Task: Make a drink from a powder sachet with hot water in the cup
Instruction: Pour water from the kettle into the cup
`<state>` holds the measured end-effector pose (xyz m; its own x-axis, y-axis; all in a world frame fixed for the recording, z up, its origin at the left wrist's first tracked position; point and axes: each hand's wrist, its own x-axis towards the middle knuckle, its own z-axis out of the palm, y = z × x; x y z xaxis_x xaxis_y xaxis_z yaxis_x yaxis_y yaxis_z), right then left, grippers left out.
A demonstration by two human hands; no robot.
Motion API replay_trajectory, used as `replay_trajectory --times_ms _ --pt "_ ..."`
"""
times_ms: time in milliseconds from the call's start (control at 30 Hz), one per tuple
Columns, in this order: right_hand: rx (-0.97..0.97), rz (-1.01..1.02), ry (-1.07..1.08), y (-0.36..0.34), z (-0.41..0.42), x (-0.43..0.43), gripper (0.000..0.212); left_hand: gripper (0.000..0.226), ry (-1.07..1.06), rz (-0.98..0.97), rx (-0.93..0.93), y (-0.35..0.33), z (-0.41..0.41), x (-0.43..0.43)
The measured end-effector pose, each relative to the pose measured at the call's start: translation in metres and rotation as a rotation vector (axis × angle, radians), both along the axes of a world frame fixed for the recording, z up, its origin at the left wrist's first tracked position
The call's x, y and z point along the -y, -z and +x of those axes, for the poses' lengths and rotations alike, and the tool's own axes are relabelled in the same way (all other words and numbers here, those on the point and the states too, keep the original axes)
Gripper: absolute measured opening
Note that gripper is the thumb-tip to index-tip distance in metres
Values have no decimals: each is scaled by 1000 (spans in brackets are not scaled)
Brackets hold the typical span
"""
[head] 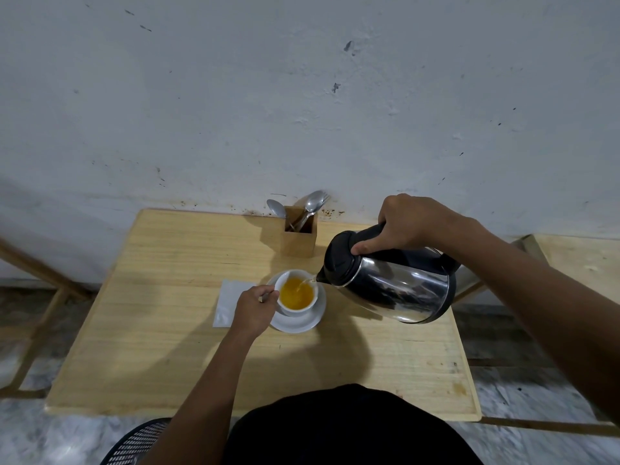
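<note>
A white cup (297, 308) stands on a white saucer (303, 324) in the middle of the wooden table (167, 330). Orange-yellow liquid fills much of the cup. My right hand (411, 223) grips the black handle of a steel kettle (392, 286), which is tilted left with its spout over the cup's rim; a thin stream of water runs into the cup. My left hand (255, 310) rests against the cup's left side, fingers closed on its handle. A white sachet (228, 302) lies flat just left of the saucer, partly under my left hand.
A wooden holder (299, 238) with spoons and a fork stands at the table's back edge against the wall. Another wooden table (577, 260) is at the right. A black mesh stool edge (137, 443) shows at the bottom left.
</note>
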<state>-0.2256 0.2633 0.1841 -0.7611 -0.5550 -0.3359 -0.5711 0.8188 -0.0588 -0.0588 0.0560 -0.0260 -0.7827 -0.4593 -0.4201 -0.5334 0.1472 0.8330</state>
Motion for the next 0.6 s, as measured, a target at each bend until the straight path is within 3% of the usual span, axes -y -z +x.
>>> replay_trajectory --times_ms 600 --pt "-9 -78 25 0 1 -9 74 26 9 -7 -12 2 0 0"
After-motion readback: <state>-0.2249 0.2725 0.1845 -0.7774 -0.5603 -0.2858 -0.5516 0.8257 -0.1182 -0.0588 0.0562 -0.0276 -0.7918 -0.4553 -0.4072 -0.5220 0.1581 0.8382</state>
